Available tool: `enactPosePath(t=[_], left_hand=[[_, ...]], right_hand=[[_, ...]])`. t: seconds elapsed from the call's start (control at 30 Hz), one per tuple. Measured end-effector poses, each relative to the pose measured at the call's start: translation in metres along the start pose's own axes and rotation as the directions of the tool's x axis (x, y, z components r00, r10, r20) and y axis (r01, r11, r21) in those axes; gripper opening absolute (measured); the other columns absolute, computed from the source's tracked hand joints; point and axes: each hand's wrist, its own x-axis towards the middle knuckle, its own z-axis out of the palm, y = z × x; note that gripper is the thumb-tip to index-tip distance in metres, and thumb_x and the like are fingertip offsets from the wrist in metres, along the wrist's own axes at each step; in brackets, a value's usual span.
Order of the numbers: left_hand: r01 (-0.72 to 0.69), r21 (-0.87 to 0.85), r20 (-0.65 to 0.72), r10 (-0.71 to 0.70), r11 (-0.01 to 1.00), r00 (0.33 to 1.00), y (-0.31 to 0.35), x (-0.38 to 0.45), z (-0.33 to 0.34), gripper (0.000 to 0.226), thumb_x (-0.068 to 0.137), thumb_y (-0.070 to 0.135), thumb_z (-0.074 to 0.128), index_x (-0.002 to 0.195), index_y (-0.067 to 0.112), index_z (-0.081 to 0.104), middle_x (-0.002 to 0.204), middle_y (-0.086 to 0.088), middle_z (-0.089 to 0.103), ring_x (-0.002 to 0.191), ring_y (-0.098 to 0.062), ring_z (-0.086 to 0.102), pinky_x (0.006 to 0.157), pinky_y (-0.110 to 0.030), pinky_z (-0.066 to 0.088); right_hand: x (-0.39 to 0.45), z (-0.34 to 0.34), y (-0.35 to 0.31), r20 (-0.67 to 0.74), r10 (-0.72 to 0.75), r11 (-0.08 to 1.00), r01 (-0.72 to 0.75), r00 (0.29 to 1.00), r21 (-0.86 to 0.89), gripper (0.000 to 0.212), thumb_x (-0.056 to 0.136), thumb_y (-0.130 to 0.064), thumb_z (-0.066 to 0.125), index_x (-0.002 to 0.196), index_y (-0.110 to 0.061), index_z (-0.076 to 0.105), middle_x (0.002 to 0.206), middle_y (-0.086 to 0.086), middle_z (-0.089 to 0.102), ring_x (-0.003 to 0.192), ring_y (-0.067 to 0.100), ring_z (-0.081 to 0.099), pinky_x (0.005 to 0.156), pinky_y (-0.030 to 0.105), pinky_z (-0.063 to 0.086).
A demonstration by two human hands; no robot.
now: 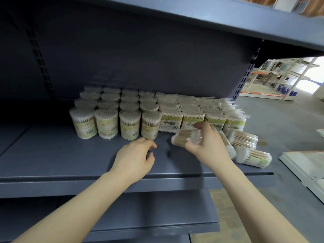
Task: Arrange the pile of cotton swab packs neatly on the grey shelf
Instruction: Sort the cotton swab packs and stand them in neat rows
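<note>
Round cotton swab tubs (130, 126) stand upright in several neat rows on the grey shelf (61, 155). To their right, flat swab packs (193, 122) stand in rows. My right hand (208, 142) grips a clear round tub of swabs (186, 138), held on its side just above the shelf. My left hand (135, 155) hovers over the shelf just in front of the nearest upright tub, fingers loosely curled and holding nothing. Two more tubs (245, 139) (253, 156) lie on their sides at the shelf's right end, partly hidden behind my right hand.
The upper shelf board (228, 16) overhangs close above. A lower shelf (140, 216) juts out below. At the right, past the shelf's end, are a concrete floor (280, 123) and white boards (305, 165).
</note>
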Motion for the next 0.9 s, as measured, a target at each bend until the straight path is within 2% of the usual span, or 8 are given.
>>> enactPosePath(t=[0.2,0.43,0.6,0.73,0.83,0.9], left_hand=[[-0.04,0.028,-0.014,0.041,0.999,0.999,0.005,-0.001,-0.001,0.047,0.09,0.035,0.052,0.135,0.028,0.04,0.129,0.01,0.048,0.117,-0.011,0.044,0.095,-0.025,0.036],[-0.061,0.091,-0.091,0.07,0.994,0.993,0.013,-0.001,-0.001,0.067,0.085,0.046,0.056,0.142,0.028,0.024,0.139,0.008,0.036,0.126,-0.015,0.034,0.101,-0.025,0.028],[-0.086,0.095,-0.157,0.1,0.992,0.983,0.023,-0.004,-0.005,0.071,0.082,0.052,0.058,0.14,0.029,0.024,0.138,0.01,0.036,0.125,-0.013,0.034,0.098,-0.023,0.027],[-0.079,0.084,-0.2,0.095,0.993,0.975,0.026,-0.005,-0.007,0.066,0.081,0.05,0.06,0.135,0.026,0.029,0.131,0.009,0.043,0.121,-0.014,0.039,0.093,-0.024,0.029],[-0.068,0.04,-0.229,0.075,0.997,0.97,0.024,-0.006,-0.01,0.062,0.08,0.043,0.063,0.131,0.022,0.034,0.126,0.005,0.05,0.117,-0.017,0.044,0.092,-0.026,0.033],[-0.061,0.002,-0.235,0.06,0.998,0.97,0.022,-0.008,-0.012,0.06,0.08,0.038,0.064,0.13,0.02,0.036,0.124,0.003,0.053,0.114,-0.019,0.048,0.09,-0.028,0.038]], right_hand=[[-0.001,-0.009,-0.007,-0.056,-0.002,0.993,0.009,0.998,0.116,0.041,0.078,-0.025,0.06,0.117,-0.014,0.053,0.114,0.002,0.057,0.098,0.016,0.052,0.073,0.021,0.032],[-0.001,-0.015,-0.018,-0.046,-0.016,0.978,0.026,0.999,0.207,0.035,0.085,-0.028,0.056,0.118,-0.014,0.057,0.114,0.0,0.061,0.099,0.015,0.054,0.075,0.021,0.034],[-0.002,-0.018,-0.028,-0.055,-0.042,0.982,0.051,0.998,0.181,0.032,0.088,-0.033,0.053,0.114,-0.015,0.06,0.1,-0.006,0.06,0.089,0.008,0.051,0.056,0.013,0.033],[0.0,-0.017,-0.038,-0.041,-0.072,0.978,0.079,0.997,0.192,0.033,0.088,-0.035,0.053,0.11,-0.013,0.062,0.095,-0.007,0.058,0.088,0.007,0.05,0.059,0.005,0.036],[0.001,-0.015,-0.045,-0.008,-0.073,0.977,0.073,0.997,0.202,0.03,0.088,-0.036,0.053,0.103,-0.014,0.064,0.09,-0.006,0.058,0.085,0.008,0.051,0.056,0.016,0.034],[0.002,-0.013,-0.049,0.017,-0.071,0.975,0.066,0.997,0.212,0.03,0.088,-0.041,0.052,0.097,-0.016,0.066,0.086,-0.007,0.061,0.081,0.008,0.053,0.056,0.01,0.035]])
